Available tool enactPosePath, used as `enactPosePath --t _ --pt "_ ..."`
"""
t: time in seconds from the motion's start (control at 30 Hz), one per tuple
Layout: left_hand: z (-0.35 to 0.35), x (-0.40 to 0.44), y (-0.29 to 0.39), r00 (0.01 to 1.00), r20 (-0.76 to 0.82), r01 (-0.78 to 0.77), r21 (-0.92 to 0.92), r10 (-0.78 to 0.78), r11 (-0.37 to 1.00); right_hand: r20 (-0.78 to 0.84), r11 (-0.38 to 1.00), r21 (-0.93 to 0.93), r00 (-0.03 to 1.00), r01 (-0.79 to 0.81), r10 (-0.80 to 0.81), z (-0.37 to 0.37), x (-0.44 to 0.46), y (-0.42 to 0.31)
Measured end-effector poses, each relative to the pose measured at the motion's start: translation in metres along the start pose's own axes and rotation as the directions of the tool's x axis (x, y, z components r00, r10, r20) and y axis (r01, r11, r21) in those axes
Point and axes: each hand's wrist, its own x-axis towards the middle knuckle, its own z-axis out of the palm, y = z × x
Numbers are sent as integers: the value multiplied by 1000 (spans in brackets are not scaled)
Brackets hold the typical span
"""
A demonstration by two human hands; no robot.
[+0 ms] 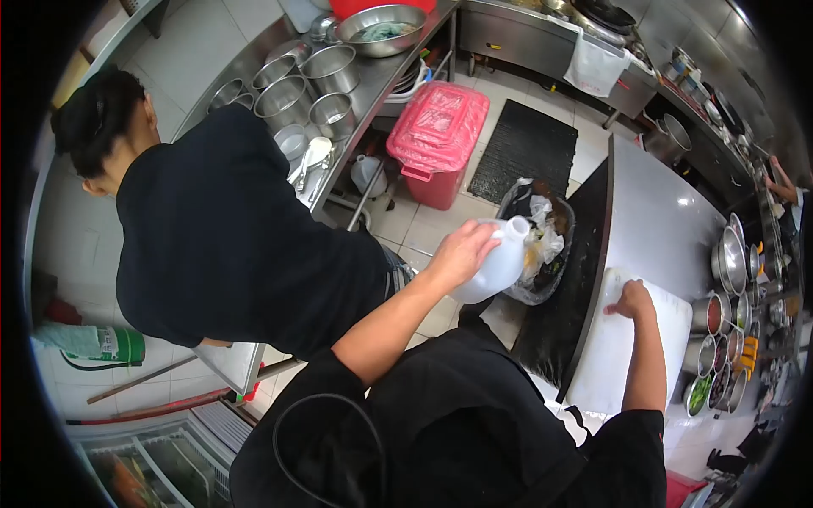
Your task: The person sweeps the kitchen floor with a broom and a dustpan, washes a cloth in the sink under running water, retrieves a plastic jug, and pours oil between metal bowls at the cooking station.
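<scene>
A co-worker (220, 229) is standing beside steel pots (290, 116). A lidded pink bin (440, 127) is standing on the floor (408, 218). The left hand (464, 256) is gripping a translucent jug (498, 273) below its neck, holding it in the air near a waste bin (538, 295). The right hand (633, 300) is touching a white board (601, 360) lying on the steel worktop (656, 216); whether its fingers are pinching it, I cannot tell. Farther right, metal containers (698, 356) are standing.
</scene>
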Motion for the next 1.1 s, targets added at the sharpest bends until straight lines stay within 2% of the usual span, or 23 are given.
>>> enactPosePath --t 0.1,0.2,0.37,0.4,0.47,0.53,0.63,0.67,0.73,0.77,0.8,0.87,0.9,0.97,1.0,1.07,1.1 --pt "-11 36 -9 996 -87 -10 -1 10 1000 13 1000 -13 1000 20 -20 -3 4 -2" --pt "-16 77 -31 982 -184 58 53 -47 997 -15 1000 -27 1000 16 -16 -2 6 -1" --pt "-50 167 -69 935 -351 127 206 -48 970 97 995 -71 994 66 -59 -2 18 3" --pt "-58 188 -81 934 -348 178 262 -79 948 115 992 -84 990 97 -87 0 22 4" --pt "-75 228 -102 925 -345 286 362 -158 887 50 990 -115 996 82 -77 -10 16 -2" --pt "-98 267 -112 896 -335 418 413 -292 809 38 995 -87 998 48 -45 -26 20 -5" --pt "-131 324 -148 850 -400 511 471 -342 719 240 995 -3 966 -99 97 -81 39 -11" --pt "-144 343 -162 849 -403 515 493 -341 701 224 999 23 974 -40 34 -86 52 -6" --pt "-170 379 -176 764 -404 645 477 -503 597 186 995 74 979 73 -86 -94 78 9" --pt "-182 394 -183 749 -376 657 528 -545 538 130 965 259 988 51 -87 -100 87 10" --pt "-194 410 -182 674 -354 722 499 -648 479 58 954 292 994 73 -94 -111 98 3" --pt "-212 436 -208 626 -388 752 531 -676 391 -170 883 453 984 124 -52 -133 109 -17" --pt "-218 445 -213 612 -384 756 541 -691 369 -284 860 476 958 182 -46 -129 125 -22" --pt "-232 467 -224 589 -379 760 559 -714 330 -321 869 464 947 174 -18 -133 149 -29" --pt "-238 477 -236 604 -363 722 626 -710 295 -362 876 444 932 188 -17 -131 165 -30" --pt "-250 495 -265 625 -329 637 739 -707 219 -331 896 438 940 76 82 -130 192 -38" --pt "-255 500 -271 658 -300 590 775 -691 226 -293 873 483 952 62 94 -134 201 -42"
